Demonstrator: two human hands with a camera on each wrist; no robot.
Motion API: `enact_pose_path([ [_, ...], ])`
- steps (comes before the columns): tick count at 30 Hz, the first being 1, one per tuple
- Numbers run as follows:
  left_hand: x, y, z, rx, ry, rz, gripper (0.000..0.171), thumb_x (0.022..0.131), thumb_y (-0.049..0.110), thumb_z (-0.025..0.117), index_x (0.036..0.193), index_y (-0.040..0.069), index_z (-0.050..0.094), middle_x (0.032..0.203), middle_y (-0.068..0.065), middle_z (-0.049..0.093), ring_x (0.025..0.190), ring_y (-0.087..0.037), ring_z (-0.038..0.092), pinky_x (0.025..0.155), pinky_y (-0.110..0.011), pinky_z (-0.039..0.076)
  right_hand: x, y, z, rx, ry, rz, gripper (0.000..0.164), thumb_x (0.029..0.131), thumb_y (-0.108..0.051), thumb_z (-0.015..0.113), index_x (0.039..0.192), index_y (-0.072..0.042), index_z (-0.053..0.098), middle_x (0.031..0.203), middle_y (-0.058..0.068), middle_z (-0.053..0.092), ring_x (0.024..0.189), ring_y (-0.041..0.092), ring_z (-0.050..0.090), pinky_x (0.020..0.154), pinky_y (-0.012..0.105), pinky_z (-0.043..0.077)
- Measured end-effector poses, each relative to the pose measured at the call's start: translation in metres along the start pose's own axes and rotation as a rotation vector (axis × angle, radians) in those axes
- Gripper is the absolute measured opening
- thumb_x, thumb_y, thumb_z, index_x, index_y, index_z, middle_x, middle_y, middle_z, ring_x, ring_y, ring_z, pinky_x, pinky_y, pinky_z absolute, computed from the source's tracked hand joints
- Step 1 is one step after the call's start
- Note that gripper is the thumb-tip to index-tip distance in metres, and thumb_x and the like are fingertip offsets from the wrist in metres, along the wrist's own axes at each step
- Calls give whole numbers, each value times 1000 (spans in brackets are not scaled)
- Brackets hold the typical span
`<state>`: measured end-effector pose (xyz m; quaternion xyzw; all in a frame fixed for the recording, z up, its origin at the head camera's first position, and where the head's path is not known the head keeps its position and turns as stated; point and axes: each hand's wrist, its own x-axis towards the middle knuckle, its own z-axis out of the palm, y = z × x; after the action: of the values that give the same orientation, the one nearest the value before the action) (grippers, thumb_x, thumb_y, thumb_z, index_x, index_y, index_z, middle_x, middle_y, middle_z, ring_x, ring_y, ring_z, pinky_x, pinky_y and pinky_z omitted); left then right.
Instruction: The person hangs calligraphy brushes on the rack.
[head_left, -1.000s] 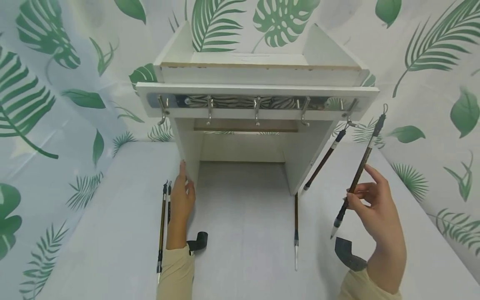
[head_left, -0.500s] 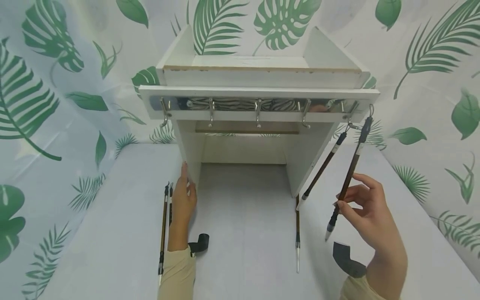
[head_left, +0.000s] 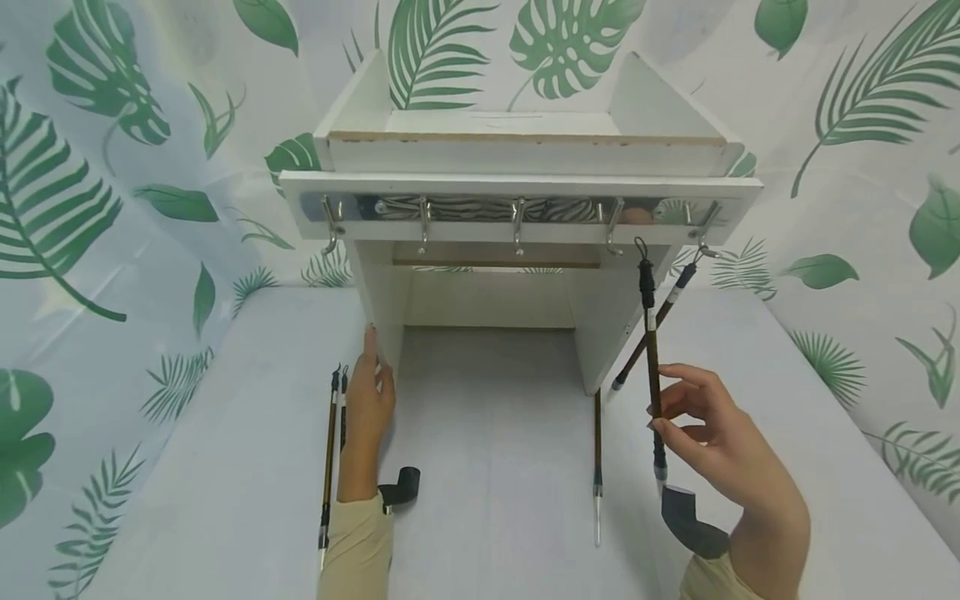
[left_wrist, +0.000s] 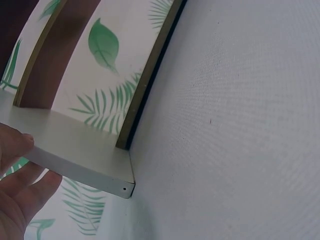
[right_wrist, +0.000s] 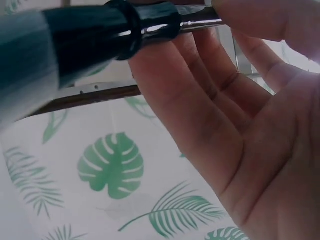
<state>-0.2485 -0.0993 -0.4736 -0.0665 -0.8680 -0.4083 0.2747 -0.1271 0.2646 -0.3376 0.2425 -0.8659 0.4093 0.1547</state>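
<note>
My right hand (head_left: pixel 720 442) pinches a calligraphy brush (head_left: pixel 654 358) between thumb and fingers, bristles down. The cord loop at its top is just right of and near the fourth hook (head_left: pixel 615 229) of a white hook rack (head_left: pixel 517 182). In the right wrist view, the dark ferrule end of the brush (right_wrist: pixel 90 42) fills the upper left. Behind it, a second brush (head_left: pixel 681 285) hangs by its loop from the rightmost hook (head_left: pixel 707 233). My left hand (head_left: pixel 367 408) grips the front edge of the rack's left side panel (left_wrist: pixel 85 170), thumb on one face, fingers on the other.
Below the right side panel a brush (head_left: pixel 597 467) lies on the white surface. Two more brushes, including one with a brown handle (head_left: pixel 330 450), lie left of my left arm. Dark curved pieces (head_left: pixel 405 485) sit at both wrists. Leaf-patterned cloth (head_left: pixel 862 208) surrounds the rack.
My right hand has moved left with the brush, which has turned from slanted to nearly upright, its loop passing from beyond the rack's right end toward the fourth hook. The left hand keeps its place.
</note>
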Motion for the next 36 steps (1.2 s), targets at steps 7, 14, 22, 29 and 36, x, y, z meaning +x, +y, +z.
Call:
enact_pose_path([
  [7, 0, 1, 1, 1, 0, 1, 61, 92, 1, 46, 146, 10, 20, 125, -24, 50, 114, -35, 51, 87, -40, 52, 0, 0, 1, -8, -37, 28, 67, 70, 23, 58, 129, 3, 35, 84, -5, 54, 74, -3, 59, 58, 12, 51],
  [14, 0, 1, 0, 7, -8, -15, 62, 92, 2, 46, 146, 11, 18, 124, -24, 51, 114, -34, 51, 87, -40, 52, 1, 0, 1, -21, -62, 47, 67, 71, 22, 58, 130, 1, 35, 85, -5, 52, 73, -1, 58, 57, 14, 52],
  [22, 0, 2, -1, -12, -20, -26, 61, 93, 2, 45, 147, 12, 18, 127, -24, 49, 116, -35, 50, 87, -42, 51, 4, -1, 2, -68, -87, 94, 65, 74, 18, 60, 131, -2, 34, 85, -4, 53, 73, -1, 58, 57, 18, 52],
  [29, 0, 1, -1, -18, -18, -19, 61, 92, 1, 46, 146, 11, 19, 127, -24, 49, 116, -35, 50, 87, -43, 52, 5, 2, 5, -81, -93, 95, 66, 74, 17, 61, 131, -3, 35, 86, -1, 53, 74, -3, 57, 57, 15, 52],
  [36, 0, 1, -1, -14, -22, -26, 61, 92, 1, 45, 146, 11, 18, 128, -24, 48, 117, -35, 49, 87, -42, 52, 6, 6, 7, -92, -114, 108, 63, 76, 14, 61, 131, -5, 35, 86, -1, 53, 74, -2, 57, 58, 15, 51],
])
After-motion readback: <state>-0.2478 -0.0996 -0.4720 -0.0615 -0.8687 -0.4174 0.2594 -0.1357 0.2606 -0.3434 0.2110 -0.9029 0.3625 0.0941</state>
